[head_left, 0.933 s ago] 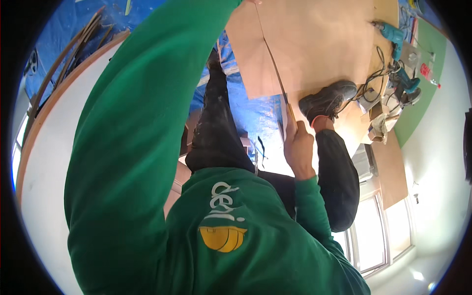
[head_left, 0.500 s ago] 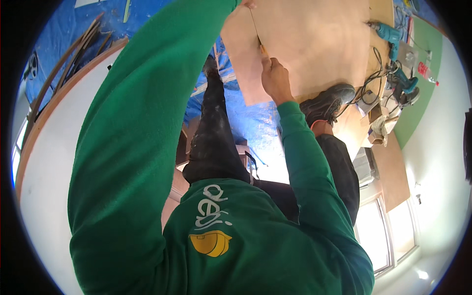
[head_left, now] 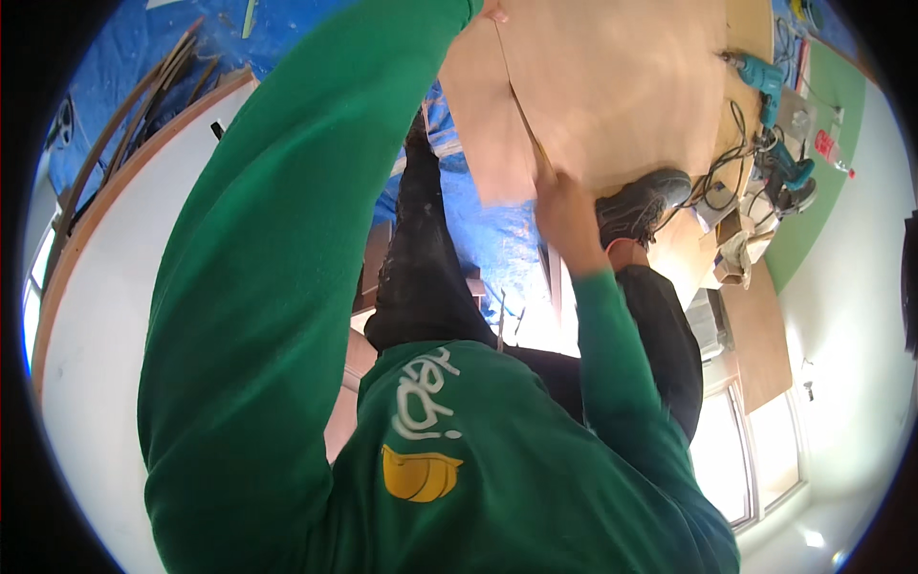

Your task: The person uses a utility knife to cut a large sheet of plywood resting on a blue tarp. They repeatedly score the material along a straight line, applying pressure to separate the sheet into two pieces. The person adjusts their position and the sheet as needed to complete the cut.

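Note:
My right hand grips a handsaw by its light handle, fist closed around it. The saw's narrow dark blade lies in a cut that runs up a thin plywood sheet from near the hand toward the top edge. At the top of the picture my left hand rests on the sheet beside the far end of the cut. Most of that hand lies behind the sleeve and beyond the picture's edge, so its fingers cannot be made out. My dark shoe stands on the sheet's near right part.
A teal power drill lies right of the sheet. Beyond it are black cords, another teal power tool and a plastic bottle. Blue sheeting covers the floor. Wood strips lie at the far left.
My right hand has drawn the handsaw back toward me and slightly right, so more blade shows. The hand is slightly blurred. My left hand stays near the same spot.

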`<state>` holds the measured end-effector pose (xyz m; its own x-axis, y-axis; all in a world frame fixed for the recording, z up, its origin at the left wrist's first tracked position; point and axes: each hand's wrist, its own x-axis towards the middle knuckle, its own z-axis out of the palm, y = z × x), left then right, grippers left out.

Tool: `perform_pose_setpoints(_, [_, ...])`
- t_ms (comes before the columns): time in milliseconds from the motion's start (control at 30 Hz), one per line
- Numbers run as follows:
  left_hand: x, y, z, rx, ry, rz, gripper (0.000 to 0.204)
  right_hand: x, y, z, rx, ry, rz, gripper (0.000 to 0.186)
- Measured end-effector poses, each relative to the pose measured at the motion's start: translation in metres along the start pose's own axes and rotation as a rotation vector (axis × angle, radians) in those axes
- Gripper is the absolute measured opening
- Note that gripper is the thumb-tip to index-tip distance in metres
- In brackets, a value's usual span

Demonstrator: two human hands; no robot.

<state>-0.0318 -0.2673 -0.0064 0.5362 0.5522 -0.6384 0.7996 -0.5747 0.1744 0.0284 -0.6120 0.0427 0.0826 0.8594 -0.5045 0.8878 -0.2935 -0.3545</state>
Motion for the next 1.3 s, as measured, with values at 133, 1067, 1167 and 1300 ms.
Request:
perform_pose_setpoints(133, [0.0, 0.012, 0.002, 0.005, 0.014, 0.039, 0.129, 0.114, 0.016, 0.043, 0.239, -0.21, 0.356, 0.036])
perform_pose_setpoints(1067, [0.001, -0.006, 0.012, -0.021, 0.011, 0.0, 0.137, -0.081, -0.02, -0.027, 0.242, -0.016, 0.212, 0.033])
perform_pose_setpoints(1167, [0.005, 0.013, 0.004, 0.032, 0.006, 0.015, 0.137, 0.034, 0.013, 0.046, 0.224, 0.042, 0.214, 0.034])
perform_pose_setpoints(1300, [0.005, 0.009, 0.013, 0.001, 0.004, 0.035, 0.135, 0.076, 0.013, 0.05, 0.098, 0.048, 0.172, 0.029])
